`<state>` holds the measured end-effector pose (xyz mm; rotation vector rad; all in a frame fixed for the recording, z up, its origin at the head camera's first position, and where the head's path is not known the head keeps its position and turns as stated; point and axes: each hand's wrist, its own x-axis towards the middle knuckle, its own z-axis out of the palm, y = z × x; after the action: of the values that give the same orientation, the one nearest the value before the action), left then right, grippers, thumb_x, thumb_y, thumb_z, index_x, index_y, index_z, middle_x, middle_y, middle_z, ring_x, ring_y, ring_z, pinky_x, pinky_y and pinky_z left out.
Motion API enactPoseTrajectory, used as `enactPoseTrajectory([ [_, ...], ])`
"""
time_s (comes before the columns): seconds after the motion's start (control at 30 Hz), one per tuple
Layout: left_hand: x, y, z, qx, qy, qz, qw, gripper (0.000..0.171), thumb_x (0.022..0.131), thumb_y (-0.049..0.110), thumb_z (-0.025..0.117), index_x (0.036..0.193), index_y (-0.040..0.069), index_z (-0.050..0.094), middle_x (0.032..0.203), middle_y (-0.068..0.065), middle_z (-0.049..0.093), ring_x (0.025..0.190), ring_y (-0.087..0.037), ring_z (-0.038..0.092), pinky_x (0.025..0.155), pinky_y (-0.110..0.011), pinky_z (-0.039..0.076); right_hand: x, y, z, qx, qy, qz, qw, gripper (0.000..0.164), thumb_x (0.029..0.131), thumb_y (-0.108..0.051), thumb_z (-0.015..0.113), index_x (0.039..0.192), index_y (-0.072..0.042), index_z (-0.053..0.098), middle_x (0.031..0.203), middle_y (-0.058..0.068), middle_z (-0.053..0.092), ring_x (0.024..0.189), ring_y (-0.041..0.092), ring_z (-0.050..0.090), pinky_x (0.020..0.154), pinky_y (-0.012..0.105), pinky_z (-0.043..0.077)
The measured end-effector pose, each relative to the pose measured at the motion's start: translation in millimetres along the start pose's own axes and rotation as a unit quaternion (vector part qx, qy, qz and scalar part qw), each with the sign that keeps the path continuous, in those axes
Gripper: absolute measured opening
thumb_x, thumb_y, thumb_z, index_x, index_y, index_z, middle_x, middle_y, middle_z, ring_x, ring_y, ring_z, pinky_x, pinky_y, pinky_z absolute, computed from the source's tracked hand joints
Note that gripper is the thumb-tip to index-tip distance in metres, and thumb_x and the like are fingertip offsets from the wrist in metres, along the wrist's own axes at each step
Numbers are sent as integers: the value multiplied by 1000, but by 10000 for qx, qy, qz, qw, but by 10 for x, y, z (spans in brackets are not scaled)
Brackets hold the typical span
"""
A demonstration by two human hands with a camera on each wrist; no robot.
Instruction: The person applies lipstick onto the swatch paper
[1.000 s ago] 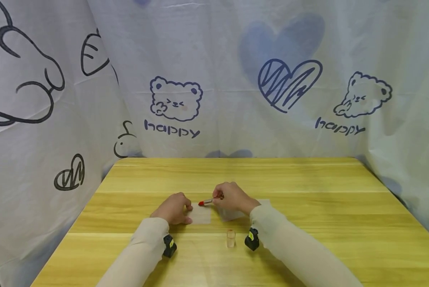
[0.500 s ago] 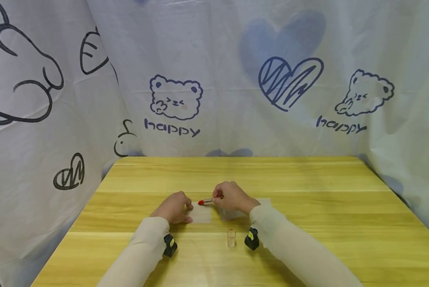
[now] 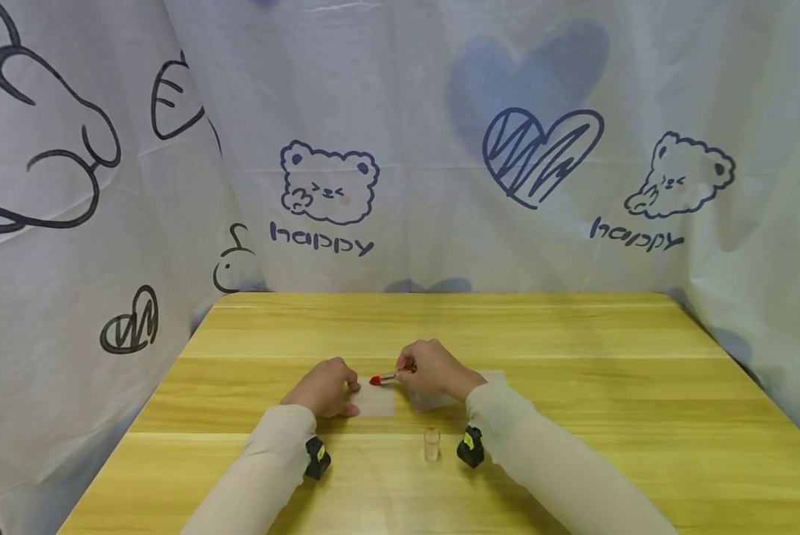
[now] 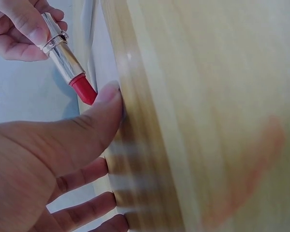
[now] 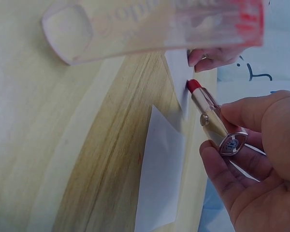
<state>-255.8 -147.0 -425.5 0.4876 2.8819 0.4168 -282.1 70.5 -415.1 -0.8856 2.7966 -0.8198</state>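
Observation:
My right hand (image 3: 433,368) pinches an uncapped lipstick (image 3: 386,377) by its shiny metallic case. Its red, slanted bullet (image 4: 84,89) points left, with the tip right at a small white paper sheet (image 3: 376,403). On that sheet's left side rest the thumb and fingertips of my left hand (image 3: 321,390), spread apart and holding nothing. In the left wrist view the lipstick tip is close beside the left thumb (image 4: 94,125). A second white sheet (image 5: 159,174) lies partly beneath my right hand and wrist.
A clear lipstick cap (image 3: 431,444) stands upright on the wooden table (image 3: 573,416), nearer to me than the papers. It looms large in the right wrist view. White curtains (image 3: 426,245) with drawings hang behind the table and at its sides.

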Motion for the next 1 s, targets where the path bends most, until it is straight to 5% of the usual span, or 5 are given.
enactPoseTrajectory([
  [1.0,-4,-17,11,-45,80,83,9999,27,76,21,84,100,12,74,101,-5,59,100,-27,57,93,-41,47,-52,-33,-2,-34,-192,-338,9992,4,91,-11,67,88,-10,70,84,-2,68,76,8,61,70,27,52],
])
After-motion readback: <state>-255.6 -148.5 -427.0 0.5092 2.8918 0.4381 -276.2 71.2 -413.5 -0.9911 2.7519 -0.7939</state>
